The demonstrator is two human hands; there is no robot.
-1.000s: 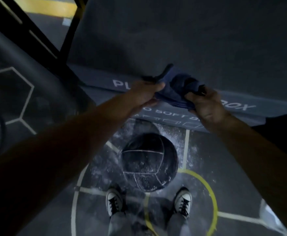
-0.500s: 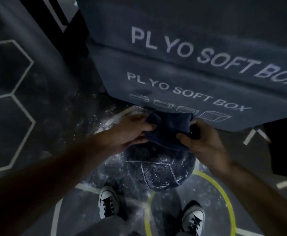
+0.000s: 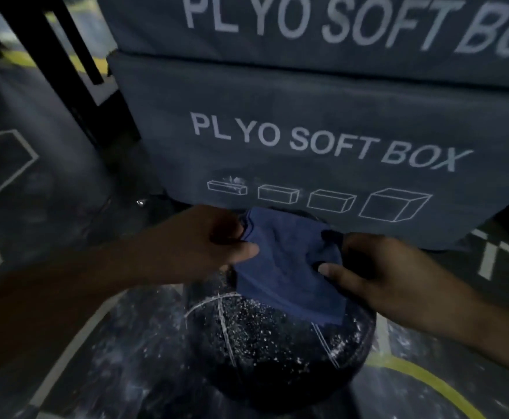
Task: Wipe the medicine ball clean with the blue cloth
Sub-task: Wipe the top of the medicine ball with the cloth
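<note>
a grey plyo soft box (image 3: 322,122) stands behind the black medicine ball (image 3: 271,352) on the floor (image 3: 102,367), its surface speckled with white dust. the blue cloth (image 3: 286,267) drapes over its top, pinched at either edge by the left hand (image 3: 205,240) and right hand (image 3: 389,279).

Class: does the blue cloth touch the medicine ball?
Touching. The head view shows the blue cloth draped flat over the top of the medicine ball, with no gap.
</note>
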